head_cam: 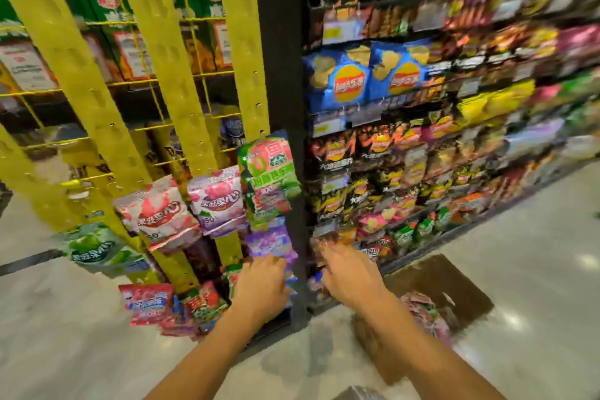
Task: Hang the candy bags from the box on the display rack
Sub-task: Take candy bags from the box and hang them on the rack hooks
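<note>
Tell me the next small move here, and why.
Probably seat the purple bag on the yellow strip: the left hand touches its lower edge and the right hand reaches in beside it, fingers straight. Blur hides whether it is hooked yet. More bags wait in the box.

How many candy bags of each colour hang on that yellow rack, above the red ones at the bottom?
Pink-and-white plastic candy bags: 2
Green plastic candy bags: 2
Purple plastic candy bag: 1
Total: 5
</note>
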